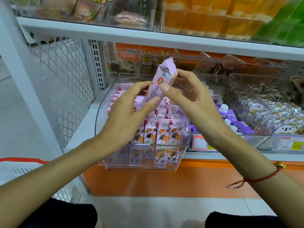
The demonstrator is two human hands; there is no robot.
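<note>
both hands hold one pink snack packet point(158, 81) in the air, just above a clear plastic bin point(141, 163) on the lower shelf point(230, 157). the left hand point(130, 104) pinches the packet's lower end, thumb on the near face and fingers curled round the far side. the right hand point(185, 94) grips it higher up, thumb pressed flat on the printed face and the fingers wrapped behind, near the crumpled top seal. the packet stands tilted, its top leaning away toward the back of the shelf. under it the bin is packed with matching packets point(162, 134) standing upright in rows, cartoon fronts facing out. the held packet touches none of them, as far as can be told. to the right of the bin sit purple cartons point(230, 116) with white caps, then a second clear bin of koala-print bags point(283, 116). a price tag point(201, 143) is fixed to the shelf edge just right of the first bin. a red string bracelet point(263, 177) circles the right wrist. a wire mesh panel point(65, 71) closes the shelf's left side, and orange cups point(213, 18) fill the shelf above, blurred.
</note>
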